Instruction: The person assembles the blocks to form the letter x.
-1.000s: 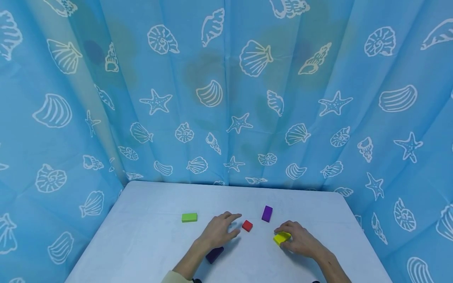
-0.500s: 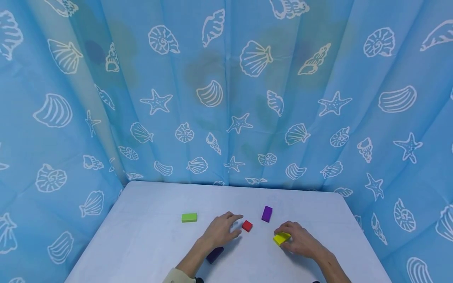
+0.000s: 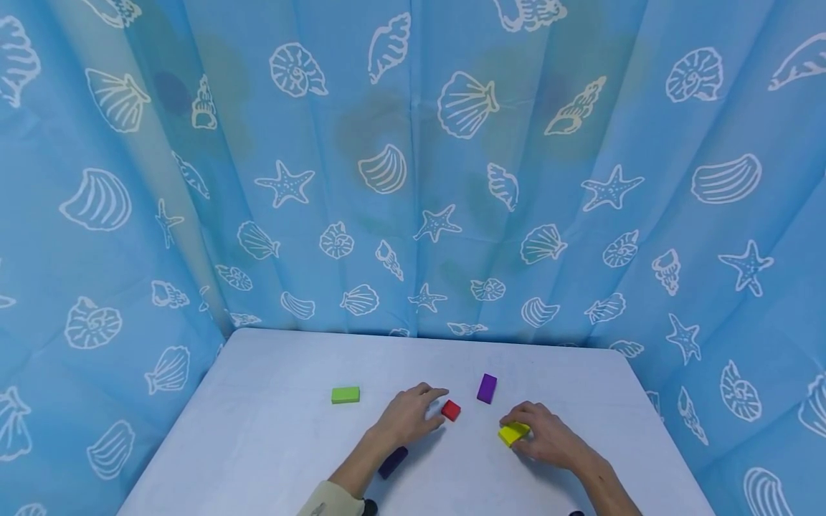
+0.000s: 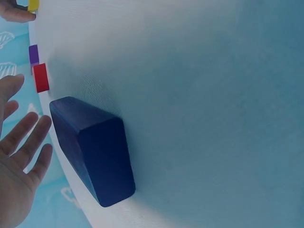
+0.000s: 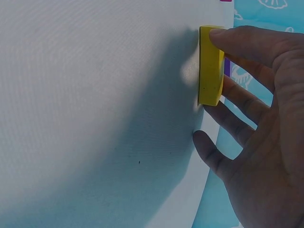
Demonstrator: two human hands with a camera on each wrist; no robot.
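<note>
My left hand reaches over the white table, its thumb and fingers spread apart at the left side of a small red block. Nothing is held in it. Below that wrist lies a dark blue block, partly covered by the forearm; it looms large in the left wrist view. My right hand pinches a yellow block between thumb and fingers. From the right wrist, the thumb presses the near face of the yellow block close over the tabletop, with other fingers behind it.
A purple block lies behind and between the red and yellow ones. Farther left is a light green block. The white table ends at a blue curtain printed with shells, which hangs around its back and sides.
My left hand has shifted slightly right and forward, bringing its fingers closer to the red block. The right hand stays in place with the yellow block.
</note>
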